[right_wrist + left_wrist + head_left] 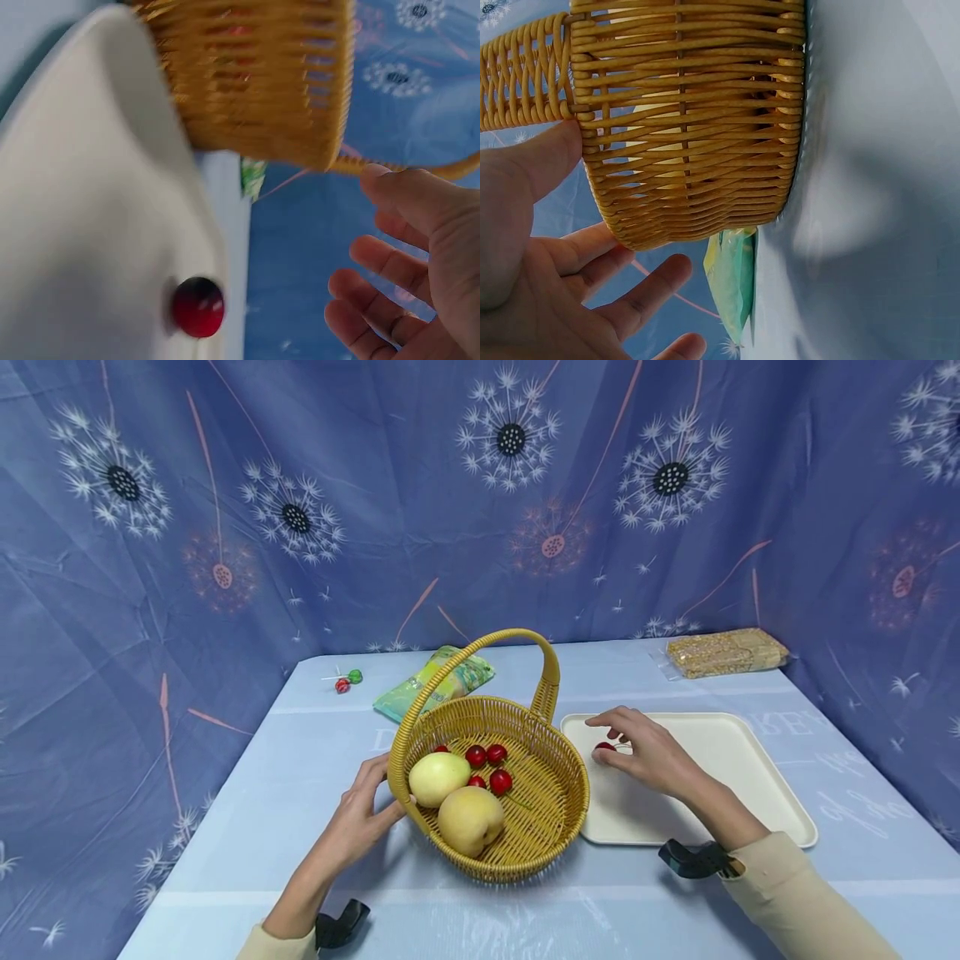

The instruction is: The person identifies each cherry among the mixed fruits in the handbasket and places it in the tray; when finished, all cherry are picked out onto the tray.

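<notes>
A yellow wicker basket (551,847) with a tall arched handle holds a pale yellow-green oval fruit (439,779), a yellow peach (470,821) and several dark red cherries (500,781). My left hand (358,817) is at its left side; in the left wrist view the thumb touches the rim by the handle's base, and the other fingers extend loosely. Right of the basket lies a cream tray (720,785). Over the tray's left part is my right hand (651,752), fingers apart and holding nothing. One cherry (198,307) rests on the tray, apart from the fingers in the right wrist view.
Behind the basket lies a green and yellow packet (397,700). Two lollipops, one red (342,685) and one green (355,676), lie at the far left. A clear-wrapped pack of light brown food (727,653) lies at the back right, before a blue dandelion-print curtain (420,527).
</notes>
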A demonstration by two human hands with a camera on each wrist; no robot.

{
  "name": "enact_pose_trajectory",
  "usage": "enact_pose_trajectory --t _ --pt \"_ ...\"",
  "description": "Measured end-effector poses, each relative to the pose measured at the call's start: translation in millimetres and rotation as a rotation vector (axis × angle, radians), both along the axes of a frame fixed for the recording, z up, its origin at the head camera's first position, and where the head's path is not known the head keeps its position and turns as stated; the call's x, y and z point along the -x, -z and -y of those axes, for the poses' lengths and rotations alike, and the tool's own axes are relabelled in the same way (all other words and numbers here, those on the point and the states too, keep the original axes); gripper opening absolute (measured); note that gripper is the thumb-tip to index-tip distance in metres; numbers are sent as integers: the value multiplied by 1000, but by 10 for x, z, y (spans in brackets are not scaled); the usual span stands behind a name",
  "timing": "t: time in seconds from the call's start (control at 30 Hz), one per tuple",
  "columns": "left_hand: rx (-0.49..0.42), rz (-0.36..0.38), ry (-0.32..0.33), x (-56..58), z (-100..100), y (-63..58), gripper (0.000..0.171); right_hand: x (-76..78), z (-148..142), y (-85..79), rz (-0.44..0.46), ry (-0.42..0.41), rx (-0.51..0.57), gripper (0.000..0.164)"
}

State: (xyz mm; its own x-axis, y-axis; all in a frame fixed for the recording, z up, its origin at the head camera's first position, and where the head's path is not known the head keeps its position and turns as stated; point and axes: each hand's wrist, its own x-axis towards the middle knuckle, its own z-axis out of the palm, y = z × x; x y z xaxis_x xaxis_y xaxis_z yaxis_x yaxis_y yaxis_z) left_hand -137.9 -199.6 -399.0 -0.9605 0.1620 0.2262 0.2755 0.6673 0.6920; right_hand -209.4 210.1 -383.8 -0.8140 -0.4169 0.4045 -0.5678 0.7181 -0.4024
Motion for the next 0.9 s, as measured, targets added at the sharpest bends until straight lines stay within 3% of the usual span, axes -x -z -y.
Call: enact_pose_trajectory --t 0.43,0.9 --pt "-8 3 5 -14 -2 5 55 -133 367 -391 -11 -133 28 39" --pt "-5 -3 5 -13 4 11 53 -42 736 -569 -41 -244 -26 40"
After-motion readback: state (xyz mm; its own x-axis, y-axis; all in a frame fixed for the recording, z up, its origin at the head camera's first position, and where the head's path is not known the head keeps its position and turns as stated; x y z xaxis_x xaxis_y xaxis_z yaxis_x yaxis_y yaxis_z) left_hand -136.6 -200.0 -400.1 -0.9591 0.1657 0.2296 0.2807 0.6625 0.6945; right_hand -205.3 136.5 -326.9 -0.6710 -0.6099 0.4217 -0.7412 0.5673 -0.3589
